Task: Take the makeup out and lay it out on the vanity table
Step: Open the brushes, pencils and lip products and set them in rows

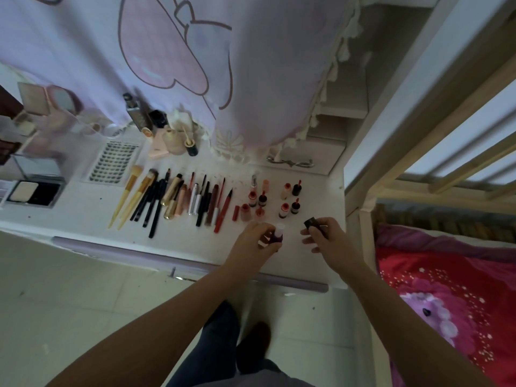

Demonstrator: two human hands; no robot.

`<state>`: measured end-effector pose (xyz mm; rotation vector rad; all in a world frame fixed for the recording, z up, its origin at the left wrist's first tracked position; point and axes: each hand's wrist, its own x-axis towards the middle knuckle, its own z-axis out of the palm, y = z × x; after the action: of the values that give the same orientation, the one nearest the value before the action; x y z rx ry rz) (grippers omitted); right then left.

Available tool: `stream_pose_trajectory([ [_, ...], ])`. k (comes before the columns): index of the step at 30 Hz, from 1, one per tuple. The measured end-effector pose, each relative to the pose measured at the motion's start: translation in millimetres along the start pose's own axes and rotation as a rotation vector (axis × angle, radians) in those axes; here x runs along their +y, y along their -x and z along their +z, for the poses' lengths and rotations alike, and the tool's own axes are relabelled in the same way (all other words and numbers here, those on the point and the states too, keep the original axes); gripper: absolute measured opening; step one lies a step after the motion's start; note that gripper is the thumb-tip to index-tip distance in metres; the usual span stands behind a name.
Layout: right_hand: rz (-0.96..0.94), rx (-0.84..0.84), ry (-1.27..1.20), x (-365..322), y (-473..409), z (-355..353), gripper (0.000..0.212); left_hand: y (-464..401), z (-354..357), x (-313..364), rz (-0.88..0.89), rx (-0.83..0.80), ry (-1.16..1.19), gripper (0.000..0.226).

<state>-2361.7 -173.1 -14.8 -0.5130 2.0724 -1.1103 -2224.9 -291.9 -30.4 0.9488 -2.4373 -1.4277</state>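
Gripping purple bottle (pixel 276 236) in left hand (pixel 255 238), right hand (pixel 325 237) fingers pinching dark cap (pixel 312 222)

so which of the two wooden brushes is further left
The shorter-handled wooden brush with the fluffy head, nearest the lash tray; the other wooden brush lies just right of it.

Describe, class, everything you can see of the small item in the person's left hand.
The small bottle has a dark purple body and a pale, whitish top. It looks like glossy plastic or glass. It stands roughly upright near the vanity table's front edge, below the lip tints. The left hand holds it; its open end cannot be seen.
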Motion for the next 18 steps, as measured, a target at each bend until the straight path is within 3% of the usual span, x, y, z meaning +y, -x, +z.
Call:
stream_pose_trajectory([
  [6, -0.035, -0.002, -0.009, 11, -4, 19, 0.015, -6, 6, -7, 0.059, 0.057, -0.069, 0.018],
  [9, -0.083, 0.029, 0.095, 20, -7, 27, 0.02, -10, 10, -8, 0.096, 0.091, -0.116, 0.012],
  [12, -0.238, 0.128, 0.353, 28, -16, 36, 0.029, -14, 17, -11, 0.083, 0.104, -0.151, 0.013],
  [18, -0.323, 0.151, 0.41, 43, -22, 50, 0.017, -10, 28, -20, 0.025, 0.108, -0.165, 0.018],
])
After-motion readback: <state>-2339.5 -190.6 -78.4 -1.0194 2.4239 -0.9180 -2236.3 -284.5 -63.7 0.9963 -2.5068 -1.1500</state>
